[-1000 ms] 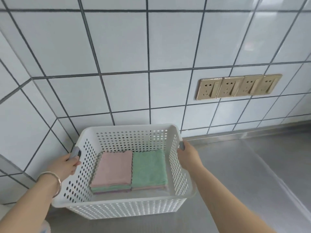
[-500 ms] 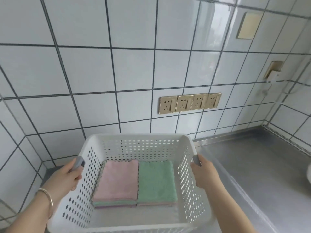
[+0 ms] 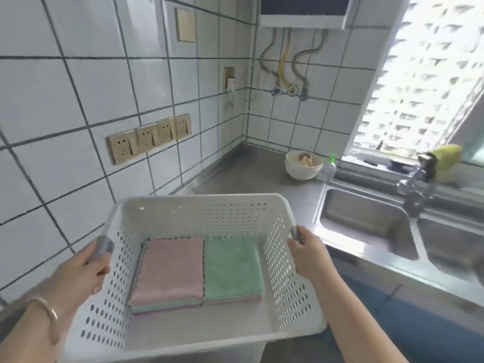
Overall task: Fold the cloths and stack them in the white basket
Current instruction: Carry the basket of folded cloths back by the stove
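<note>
White tiled walls meet a steel bench [image 3: 262,176] in the corner, with a double sink [image 3: 366,224] to the right.

Grip: the left hand [image 3: 78,268] is curled round the grey handle on the left wall of the white basket [image 3: 199,205]; the right hand [image 3: 306,255] is clenched on the matching handle on the right wall. Both hands grasp the basket, which appears to be held up in front of the person rather than resting on the bench.

Contents: two stacks of folded cloths lie flat on the basket floor, side by side and touching, a pink cloth [image 3: 170,265] topping the left stack and a green cloth [image 3: 230,265] topping the right. Layers of alternating colour show at the near edges.

Assessment: folding and stacking look complete. The basket is thin perforated plastic, likely light and somewhat flexible; the two side handles are the proper holds. The cloths are soft and loose, so the stacks could slide or topple if the basket tips. Keeping it level is advised.

Surroundings: a row of sockets [image 3: 149,138] on the wall, a bowl [image 3: 302,166] and a bottle [image 3: 327,169] near the sink.
</note>
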The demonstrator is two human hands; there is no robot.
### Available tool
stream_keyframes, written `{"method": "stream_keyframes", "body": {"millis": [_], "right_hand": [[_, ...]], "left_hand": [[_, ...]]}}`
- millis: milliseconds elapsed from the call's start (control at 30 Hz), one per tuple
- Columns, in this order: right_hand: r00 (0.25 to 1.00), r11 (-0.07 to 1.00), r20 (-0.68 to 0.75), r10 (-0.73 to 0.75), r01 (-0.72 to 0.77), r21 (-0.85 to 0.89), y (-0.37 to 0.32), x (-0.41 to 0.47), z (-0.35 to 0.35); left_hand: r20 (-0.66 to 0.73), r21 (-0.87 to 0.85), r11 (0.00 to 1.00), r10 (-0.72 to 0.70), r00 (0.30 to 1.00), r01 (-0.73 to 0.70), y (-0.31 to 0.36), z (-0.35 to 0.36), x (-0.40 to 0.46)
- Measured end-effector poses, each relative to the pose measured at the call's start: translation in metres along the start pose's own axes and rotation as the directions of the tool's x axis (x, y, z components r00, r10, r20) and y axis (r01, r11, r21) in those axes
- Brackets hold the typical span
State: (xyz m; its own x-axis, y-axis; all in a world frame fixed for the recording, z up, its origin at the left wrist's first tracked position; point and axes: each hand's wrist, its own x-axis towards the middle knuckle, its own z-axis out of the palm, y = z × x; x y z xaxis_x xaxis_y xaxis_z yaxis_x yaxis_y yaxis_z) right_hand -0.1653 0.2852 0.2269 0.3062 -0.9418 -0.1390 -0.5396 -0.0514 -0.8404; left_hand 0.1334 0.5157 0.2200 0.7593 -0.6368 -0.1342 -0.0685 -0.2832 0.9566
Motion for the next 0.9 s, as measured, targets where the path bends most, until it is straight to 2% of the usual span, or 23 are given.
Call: {"method": "stream_keyframes", "body": {"millis": [67,200,233,333,433,533,733,900], "right_hand": [[0.997,0.999,-0.072,0.035,-0.035,0.005,0.017,-0.041,-0.026],[0.970,0.992,-0.212,0.119,-0.107,0.067,0.060,-0.114,-0.073],[0.960,0.989,-0.244,0.138,-0.122,0.077,0.070,-0.131,-0.083],[0.927,0.981,-0.327,0.186,-0.156,0.117,0.097,-0.178,-0.107],[0.885,0.963,-0.390,0.253,-0.192,0.189,0.127,-0.231,-0.127],[0.835,0.952,-0.464,0.297,-0.219,0.214,0.158,-0.292,-0.148],[0.695,0.918,-0.600,0.397,-0.291,0.270,0.226,-0.417,-0.186],[0.543,0.847,-0.652,0.529,-0.389,0.363,0.258,-0.515,-0.206]], "left_hand": [[0.073,0.048,0.999,-0.014,0.997,0.010,-0.007,0.013,-0.006],[0.267,0.119,0.991,0.035,0.963,-0.068,-0.006,0.057,-0.039],[0.296,0.140,0.985,0.057,0.953,-0.102,0.001,0.073,-0.052],[0.357,0.062,0.989,0.107,0.928,-0.138,0.015,0.107,-0.091],[0.423,0.074,0.993,0.050,0.905,-0.090,0.016,0.136,-0.116],[0.492,0.096,0.990,0.043,0.869,-0.103,0.010,0.160,-0.156],[0.672,0.091,0.983,0.058,0.738,-0.160,0.007,0.205,-0.270],[0.803,0.068,0.983,0.049,0.594,-0.173,0.007,0.235,-0.355]]}}
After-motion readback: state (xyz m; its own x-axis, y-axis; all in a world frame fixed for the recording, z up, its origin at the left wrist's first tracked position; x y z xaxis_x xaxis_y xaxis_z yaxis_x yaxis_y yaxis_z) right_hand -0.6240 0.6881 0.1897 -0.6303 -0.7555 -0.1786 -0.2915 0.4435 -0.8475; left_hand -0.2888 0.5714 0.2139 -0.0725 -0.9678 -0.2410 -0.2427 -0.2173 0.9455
